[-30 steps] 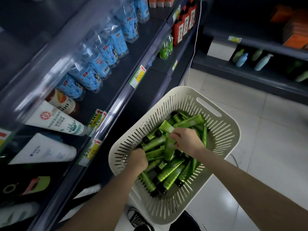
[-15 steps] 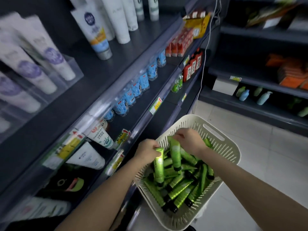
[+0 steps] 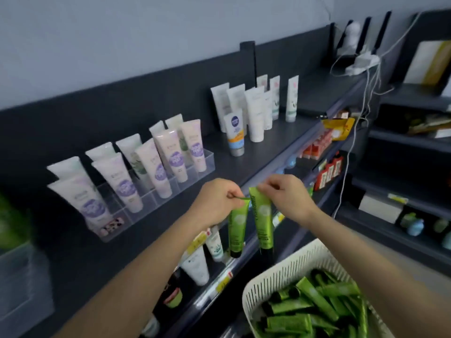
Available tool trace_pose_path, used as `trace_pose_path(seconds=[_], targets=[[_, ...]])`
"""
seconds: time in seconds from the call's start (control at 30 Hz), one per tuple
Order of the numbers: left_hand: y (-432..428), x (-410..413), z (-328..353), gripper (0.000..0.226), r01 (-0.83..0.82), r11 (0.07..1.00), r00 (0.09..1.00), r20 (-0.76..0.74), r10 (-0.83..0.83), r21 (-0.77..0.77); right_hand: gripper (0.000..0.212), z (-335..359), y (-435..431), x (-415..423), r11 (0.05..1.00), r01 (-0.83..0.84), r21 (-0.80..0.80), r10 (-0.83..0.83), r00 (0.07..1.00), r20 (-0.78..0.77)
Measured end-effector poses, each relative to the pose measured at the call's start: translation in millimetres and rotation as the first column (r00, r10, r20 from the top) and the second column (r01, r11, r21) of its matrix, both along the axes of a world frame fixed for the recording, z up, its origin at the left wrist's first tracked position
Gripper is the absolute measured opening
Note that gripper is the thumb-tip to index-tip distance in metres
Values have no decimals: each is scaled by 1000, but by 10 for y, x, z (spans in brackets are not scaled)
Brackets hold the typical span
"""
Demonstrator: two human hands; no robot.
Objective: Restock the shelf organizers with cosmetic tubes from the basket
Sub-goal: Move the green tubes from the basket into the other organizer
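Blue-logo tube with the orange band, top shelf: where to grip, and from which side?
Pinch the blue-logo tube across its flat upper body, above the orange band, with the fingers coming from the front of the shelf. It stands upright on its cap in front of the taller white tubes, so its front and top look free, while the back is crowded.

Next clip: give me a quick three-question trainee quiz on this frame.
1. True or false: the left hand pinches the left tube and the right hand pinches the right tube, both green.
2. Multiple choice: the held tubes' black caps point A) up, B) down, C) sideways.
3. Fill in: the spare tubes lie in the white ___.
Key: 1 true; 2 B; 3 basket.
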State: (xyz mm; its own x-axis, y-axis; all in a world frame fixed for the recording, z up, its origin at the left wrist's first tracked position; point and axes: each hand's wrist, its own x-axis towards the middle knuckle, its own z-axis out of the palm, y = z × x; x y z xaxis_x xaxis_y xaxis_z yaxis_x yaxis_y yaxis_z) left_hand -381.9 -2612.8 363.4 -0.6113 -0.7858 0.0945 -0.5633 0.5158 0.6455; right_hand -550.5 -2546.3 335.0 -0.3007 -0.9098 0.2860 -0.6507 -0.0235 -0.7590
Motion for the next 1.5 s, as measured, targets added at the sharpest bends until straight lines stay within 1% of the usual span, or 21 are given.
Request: trace_pose_path(seconds=[0.2, 0.33, 0.43, 0.57, 0.67, 0.77, 0.9, 0.97, 1.07, 1.23, 1.3, 1.4, 1.5], targets=[[-34, 802, 621, 4, -131, 990, 986, -111, 126, -42, 34, 581, -303, 755, 969, -199, -148, 202, 979, 1], [-16, 1399, 848, 6, -253, 962, 959, -158, 235, -103, 34, 812, -472, 1326, 935, -301, -188, 311, 950, 20], [68, 1870, 991, 6, -317, 944, 935, -196, 296, -86, 36, 968, -526, 1783, 908, -364, -208, 375, 927, 18], [208, 2453, 1261, 7, -401, 908, 898, -248, 364, -119, 37, 1138, -561, 2321, 869, -421, -260, 438, 899, 8], [261, 2908, 1465, 7, -510, 848, 841, -289, 457, -142, 33, 1236, -610, 2685, 837, -465, -286, 490, 872, 15], [279, 3341, 1580, 10, -617, 755, 779, -308, 546, -223, 30, 1286, -660, 3021, 824, -481, -300, 514, 857, 38], [219, 3773, 1615, 6, -703, 596, 704, -261, 661, -389, 27, 1315, -722, 3375, 816, -479, -323, 526, 848, 73], [140, 3935, 1545, 8, -708, 556, 683, -222, 696, -435, 25, 1329, -731, 3508, 814, -487, -316, 540, 835, 107], [-13, 4107, 1341, 10, -696, 549, 681, -182, 709, -463, 21, 1338, -725, 3657, 806, -506, -307, 568, 808, 159], [-212, 4267, 964, 12, -677, 569, 695, -151, 703, -467, 19, 1311, -756, 3805, 802, -519, -295, 580, 794, 180], [-266, 4324, 861, 13, -675, 577, 699, -149, 699, -460, 19, 1302, -780, 3846, 802, -522, -289, 580, 796, 173], [-339, 4403, 763, 14, -662, 602, 707, -106, 699, -447, 18, 1295, -822, 3908, 802, -526, -282, 579, 801, 152], [-384, 4447, 710, 15, -665, 615, 714, -121, 689, -424, 19, 1277, -879, 3984, 797, -542, -267, 586, 801, 125]])
